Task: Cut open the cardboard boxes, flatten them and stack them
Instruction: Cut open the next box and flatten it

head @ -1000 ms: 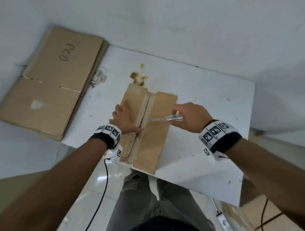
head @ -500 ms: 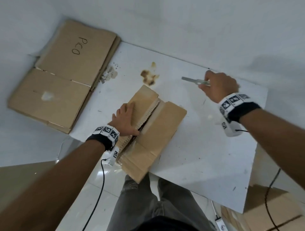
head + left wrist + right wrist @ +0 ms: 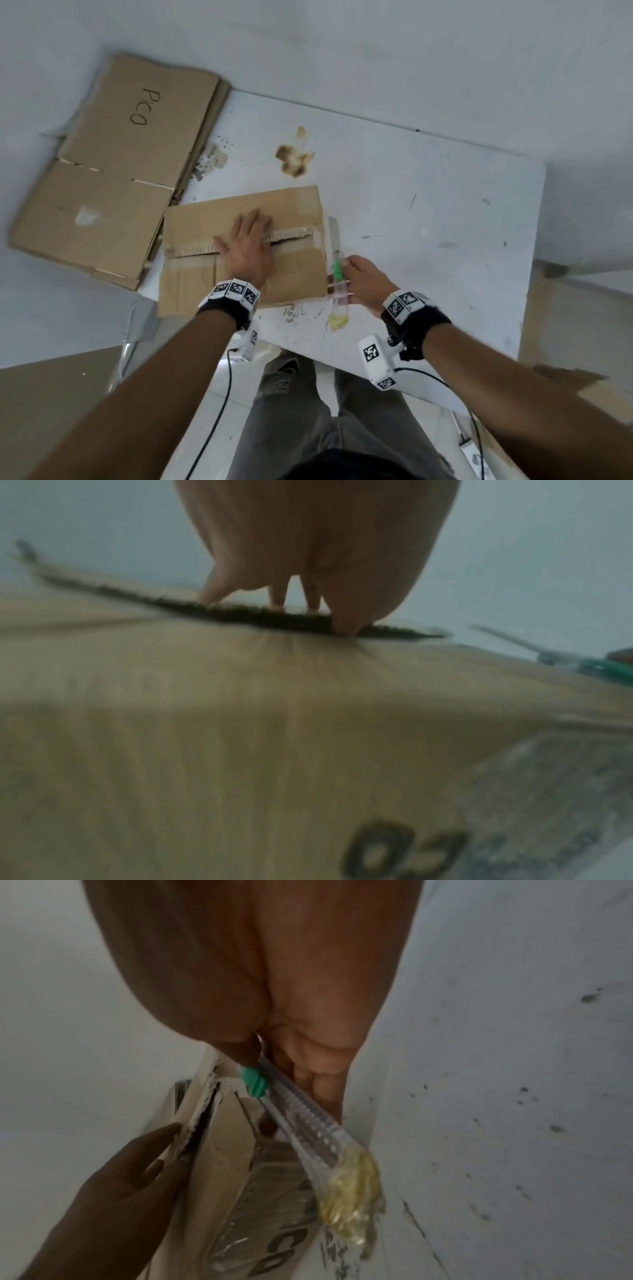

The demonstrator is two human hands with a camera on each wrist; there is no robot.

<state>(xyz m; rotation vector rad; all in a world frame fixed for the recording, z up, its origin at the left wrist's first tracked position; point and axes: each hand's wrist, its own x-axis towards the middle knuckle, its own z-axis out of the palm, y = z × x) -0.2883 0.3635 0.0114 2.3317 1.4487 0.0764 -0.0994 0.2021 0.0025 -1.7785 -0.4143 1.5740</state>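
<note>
A brown cardboard box lies on the white table, its slit top seam running left to right. My left hand lies flat on the box over the seam, fingers spread. In the left wrist view its fingertips touch the box at the dark slit. My right hand grips a clear box cutter with a green slider, at the box's right end, blade pointing away from me. The right wrist view shows the cutter beside the box.
A stack of flattened cardboard marked "PICO" lies at the left, overhanging the table's left edge. A brown stain marks the table behind the box. More cardboard sits on the floor at the right. Wrist cables hang by my legs.
The box has been turned so that its seam runs left to right. My right hand has brought the cutter back from the far right to the box's right end. My left hand now lies across the seam.
</note>
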